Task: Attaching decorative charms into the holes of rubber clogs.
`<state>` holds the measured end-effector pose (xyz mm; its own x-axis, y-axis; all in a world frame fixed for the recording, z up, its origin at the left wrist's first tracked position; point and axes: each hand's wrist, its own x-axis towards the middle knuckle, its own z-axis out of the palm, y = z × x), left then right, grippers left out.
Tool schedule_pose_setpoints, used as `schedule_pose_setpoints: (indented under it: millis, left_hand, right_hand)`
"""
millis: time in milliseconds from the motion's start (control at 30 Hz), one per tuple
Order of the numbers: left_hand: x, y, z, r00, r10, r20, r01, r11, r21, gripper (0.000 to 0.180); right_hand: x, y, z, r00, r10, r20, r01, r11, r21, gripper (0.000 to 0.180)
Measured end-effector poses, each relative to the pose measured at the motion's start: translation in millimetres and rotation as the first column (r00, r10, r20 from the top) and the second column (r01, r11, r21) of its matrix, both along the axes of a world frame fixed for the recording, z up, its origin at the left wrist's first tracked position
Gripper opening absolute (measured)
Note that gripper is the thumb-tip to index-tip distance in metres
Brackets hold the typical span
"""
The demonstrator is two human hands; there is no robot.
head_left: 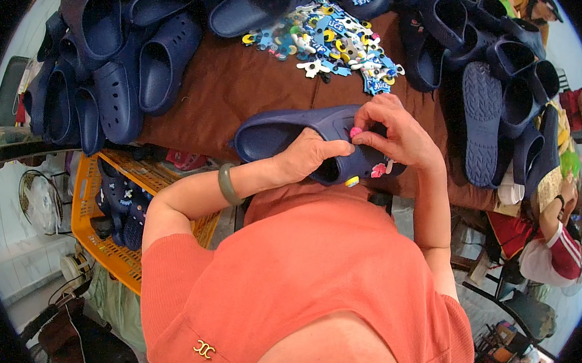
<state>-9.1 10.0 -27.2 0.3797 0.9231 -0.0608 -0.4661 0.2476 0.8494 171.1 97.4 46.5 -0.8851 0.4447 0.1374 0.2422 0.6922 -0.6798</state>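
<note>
At the far left, an orange crate [108, 263] was seen, in which some decorated clogs [118, 199] were held. Above it, on a brown cloth [196, 124], a heap of plain dark blue clogs [117, 92] was piled. Further to the right, the left hand [308, 154], with a green bangle [229, 184] on its wrist, was closed upon the working clog [277, 130]; its thumb was laid across the upper, while its other fingers were mostly hidden. This clog was placed at the near edge of the cloth, in front of the person's body, with its heel toward the left. On its front part, a yellow charm [352, 182] and a red leaf-shaped charm [378, 170] were seen. Beyond the clog, a loose pile of colourful charms [338, 40] was spread. By the right hand [401, 137], a small pink charm [355, 132] was pinched between the thumb and a fingertip, over the upper; whether it was already seated in a hole could not be told. At the right, more dark blue clogs [483, 124] were stacked, one with its sole shown, and past them a co-worker's red-and-white sleeve [565, 257] was visible.
</note>
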Motion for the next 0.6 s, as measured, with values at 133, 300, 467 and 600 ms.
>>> schedule_pose_setpoints:
  millis: [133,300,467,600]
  left_hand:
    - [0,-5,7,0.997,0.027,-0.069,-0.021,0.996,0.090,0.043]
    - [0,-7,8,0.999,0.003,-0.034,0.000,0.996,0.087,0.047]
    - [3,-17,10,1.000,-0.001,-0.026,0.003,0.998,0.066,0.048]
    - [0,-13,6,0.999,-0.026,-0.022,0.027,0.998,0.065,0.044]
  right_hand:
    - [5,-2,8,0.998,0.029,0.058,-0.037,0.990,0.136,0.013]
    - [9,-6,7,0.999,0.013,0.053,-0.022,0.983,0.182,0.012]
    - [0,-13,2,0.999,-0.004,-0.042,0.006,0.999,0.039,0.011]
    - [14,-11,10,0.995,-0.097,0.019,0.092,0.975,0.204,0.011]
